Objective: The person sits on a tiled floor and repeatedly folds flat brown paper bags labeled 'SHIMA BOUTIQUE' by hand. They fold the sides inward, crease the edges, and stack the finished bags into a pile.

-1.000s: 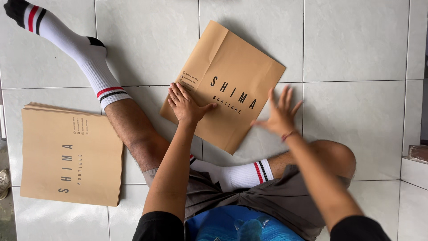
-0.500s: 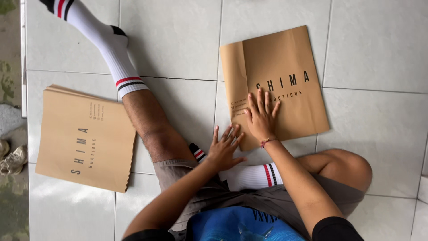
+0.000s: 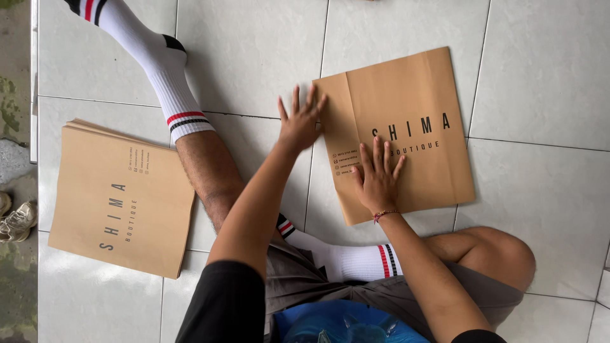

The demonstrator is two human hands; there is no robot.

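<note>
A flat brown paper bag (image 3: 413,95) with dark print lies on the white tiled floor in front of me. My right hand (image 3: 378,178) presses flat on its lower left part, fingers spread, a red bracelet at the wrist. My left hand (image 3: 298,121) lies with spread fingers at the bag's left edge, its fingertips touching the upper left corner. Neither hand grips anything. To my left lies a stack of the same brown bags (image 3: 121,197).
I sit on the floor (image 3: 254,51) with one leg in a white striped sock (image 3: 159,70) stretched out between stack and bag, the other leg (image 3: 356,260) folded under me. A shoe (image 3: 16,219) lies at the far left edge on rough ground.
The bag now lies squarer and further right. My left hand moved up from near my knee to the bag's left edge. My right hand slid down to the bag's lower left.
</note>
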